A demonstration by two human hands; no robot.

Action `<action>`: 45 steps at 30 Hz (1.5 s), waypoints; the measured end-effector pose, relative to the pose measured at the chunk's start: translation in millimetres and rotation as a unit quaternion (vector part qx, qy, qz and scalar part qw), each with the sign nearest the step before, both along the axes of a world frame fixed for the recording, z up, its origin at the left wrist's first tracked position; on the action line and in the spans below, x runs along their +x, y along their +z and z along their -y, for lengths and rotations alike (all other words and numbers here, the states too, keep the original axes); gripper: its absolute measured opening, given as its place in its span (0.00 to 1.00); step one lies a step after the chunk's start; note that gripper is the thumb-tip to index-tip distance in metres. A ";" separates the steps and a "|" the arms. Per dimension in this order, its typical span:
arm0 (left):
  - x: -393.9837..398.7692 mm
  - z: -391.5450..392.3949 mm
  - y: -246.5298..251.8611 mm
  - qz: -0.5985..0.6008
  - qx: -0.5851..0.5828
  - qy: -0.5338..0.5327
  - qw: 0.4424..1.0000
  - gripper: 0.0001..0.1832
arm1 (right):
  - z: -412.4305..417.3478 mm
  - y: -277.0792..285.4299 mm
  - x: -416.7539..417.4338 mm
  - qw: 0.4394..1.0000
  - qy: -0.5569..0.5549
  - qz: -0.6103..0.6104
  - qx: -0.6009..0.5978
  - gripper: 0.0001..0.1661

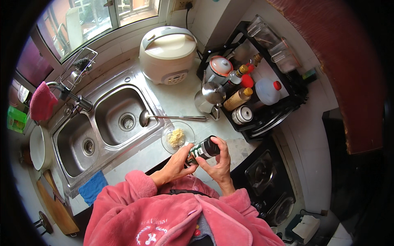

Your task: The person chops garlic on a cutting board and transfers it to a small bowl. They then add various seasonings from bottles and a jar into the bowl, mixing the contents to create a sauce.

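A small dark seasoning bottle (201, 149) with a black cap lies tilted between my two hands, close to my body. My left hand (177, 164) grips its lower, labelled end. The fingers and thumb of my right hand (221, 166) are around the capped end; the cap looks closed. Just beyond my left fingers, a clear glass bowl (166, 143) holds a heap of pale yellow minced food (176, 137), perhaps garlic or ginger. Behind the bowl lies a metal ladle (180, 117), its scoop over the sink's edge.
A double steel sink (107, 135) lies left, with a blue cloth (93, 187) at its front. A rice cooker (167, 55) stands behind. To the right are a steel pot (209, 98), a black rack (212, 52) of bottles and a gas stove (261, 175).
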State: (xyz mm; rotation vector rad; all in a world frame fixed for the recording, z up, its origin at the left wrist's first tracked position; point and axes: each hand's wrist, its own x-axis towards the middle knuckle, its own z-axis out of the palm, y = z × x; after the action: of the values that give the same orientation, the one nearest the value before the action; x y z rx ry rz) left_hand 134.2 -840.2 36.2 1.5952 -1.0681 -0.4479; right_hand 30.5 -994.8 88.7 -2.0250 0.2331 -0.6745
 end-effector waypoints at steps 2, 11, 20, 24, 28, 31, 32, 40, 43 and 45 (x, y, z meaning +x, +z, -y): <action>-3.4 -1.7 -9.6 -0.019 0.002 0.006 1.000 0.40 | -1.7 8.0 2.7 0.999 -0.008 -0.015 -0.031 0.45; 4.3 30.8 20.6 0.018 -0.013 -0.014 1.000 0.51 | 12.1 37.5 6.3 0.971 -0.040 0.050 0.230 0.68; 2.6 5.8 -1.4 -0.045 0.064 -0.068 0.995 0.45 | 211.4 141.5 19.4 0.946 -0.261 0.186 -0.042 0.58; 2.3 3.1 -10.0 -0.032 0.083 -0.068 0.994 0.41 | 276.6 169.5 36.8 0.918 -0.345 0.149 -0.130 0.55; 2.4 -2.8 -10.5 -0.044 0.091 -0.053 0.993 0.38 | 299.8 172.1 58.2 0.904 -0.385 0.128 -0.136 0.51; 2.6 -7.0 -12.2 -0.050 0.095 -0.048 0.993 0.35 | 301.6 166.9 70.9 0.882 -0.401 0.111 -0.219 0.52; 2.3 -8.3 -12.6 -0.052 0.097 -0.047 0.993 0.34 | 305.1 165.9 74.1 0.877 -0.409 0.102 -0.232 0.52; -2.0 -7.7 -19.1 -0.065 0.097 -0.057 0.992 0.31 | 318.6 158.2 94.2 0.831 -0.468 0.120 -0.277 0.52; -1.6 -9.1 -20.9 -0.070 0.105 -0.056 0.990 0.30 | 323.3 152.9 95.6 0.844 -0.468 0.123 -0.233 0.53; -0.7 -9.9 -20.7 -0.071 0.111 -0.056 0.990 0.30 | 325.5 148.1 96.0 0.855 -0.451 0.125 -0.222 0.55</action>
State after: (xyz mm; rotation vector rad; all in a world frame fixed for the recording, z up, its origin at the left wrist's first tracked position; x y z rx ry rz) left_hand 133.5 -830.3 15.5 1.6746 -1.0302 -0.7663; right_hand 126.5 -1320.3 236.8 -2.1647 0.9840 -1.6916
